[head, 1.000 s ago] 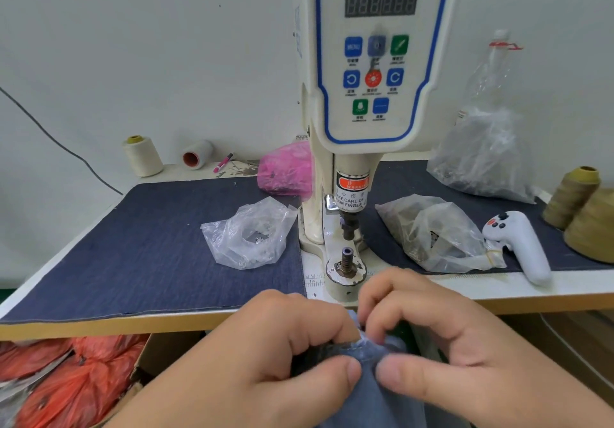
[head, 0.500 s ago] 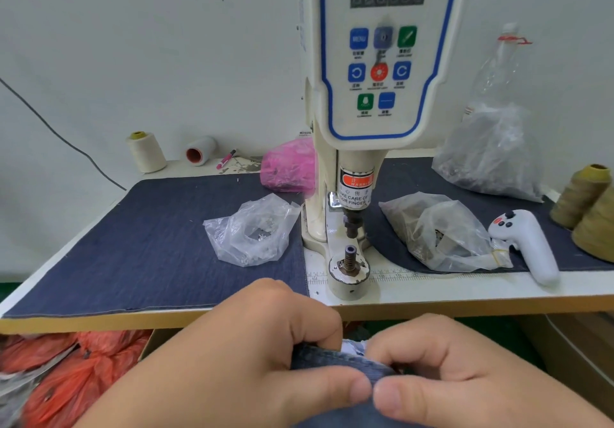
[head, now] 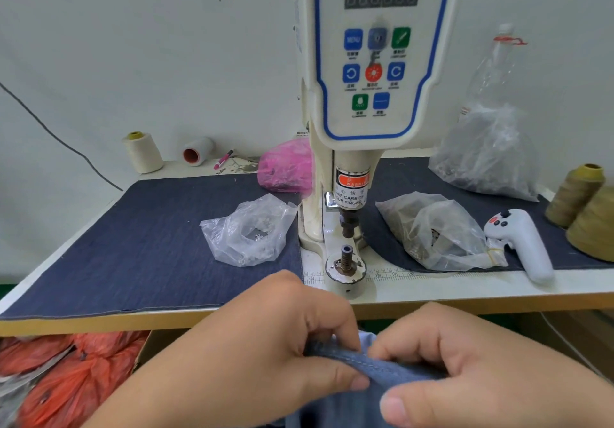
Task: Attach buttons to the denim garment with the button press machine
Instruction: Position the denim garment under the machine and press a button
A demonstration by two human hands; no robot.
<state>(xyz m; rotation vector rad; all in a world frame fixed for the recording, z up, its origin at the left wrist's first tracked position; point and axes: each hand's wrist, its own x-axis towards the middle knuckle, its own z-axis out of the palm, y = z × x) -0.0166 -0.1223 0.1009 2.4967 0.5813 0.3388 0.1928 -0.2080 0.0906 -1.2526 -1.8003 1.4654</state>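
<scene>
My left hand (head: pixel 265 354) and my right hand (head: pixel 471 371) pinch the stitched edge of a blue denim garment (head: pixel 375 366) between them, below the table's front edge. The white button press machine (head: pixel 368 72) stands upright at the table's middle. Its lower die post (head: pixel 346 258) sits bare on a round base just beyond my hands, with the upper punch (head: pixel 349 223) raised above it. A clear bag with small metal parts (head: pixel 251 231) lies left of the machine. Another clear bag of parts (head: pixel 435 231) lies right of it.
Dark denim cloth (head: pixel 133 251) covers the table top. A pink bag (head: pixel 285 168), two thread spools (head: pixel 143 151) and a pen lie at the back left. A white handheld controller (head: pixel 521 244), olive thread cones (head: pixel 584 208) and a large clear bag (head: pixel 488 155) sit at right. Red bags (head: pixel 66 374) lie under the table.
Both hands stayed low with the denim edge. My right hand shifted a little right and down along the hem, and more of the stitched edge shows between the hands.
</scene>
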